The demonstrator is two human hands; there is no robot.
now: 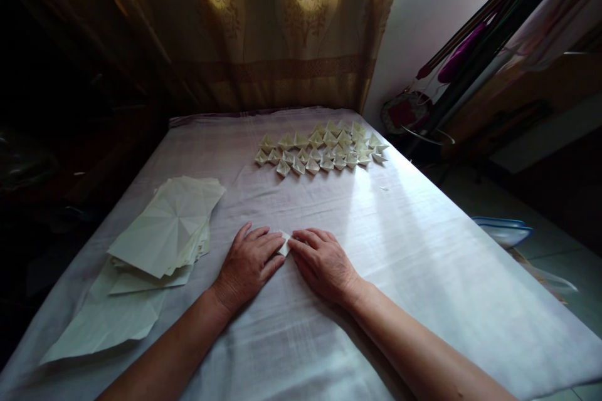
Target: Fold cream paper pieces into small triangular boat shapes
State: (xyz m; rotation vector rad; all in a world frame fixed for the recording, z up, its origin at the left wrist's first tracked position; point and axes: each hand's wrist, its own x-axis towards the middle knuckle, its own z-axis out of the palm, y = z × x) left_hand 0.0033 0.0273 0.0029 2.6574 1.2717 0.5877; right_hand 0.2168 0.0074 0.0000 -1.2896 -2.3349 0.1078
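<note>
we find both hands palm down on the cloth [423, 250], near its front middle. the left hand [249, 263] lies flat, fingers [266, 244] stretched out and only slightly apart, their tips resting on the left edge of a small white paper [284, 243]. the right hand [324, 263] lies flat likewise, fingers [305, 239] extended and close together, tips meeting the paper's right edge. neither hand grips: the paper is pressed onto the cloth between the two sets of fingertips. most of it is covered, so we cannot tell its shape. the thumbs are not clearly seen

left of the left hand, near but apart, sits a stack of creased sheets [164, 232], fanned loosely, with one larger sheet beneath it reaching toward the front edge. well beyond the hands, toward the far edge, folded pieces [324, 149] lie in close rows. a curtain [282, 31] hangs behind the table. a basin [503, 230] sits on the floor to the right
</note>
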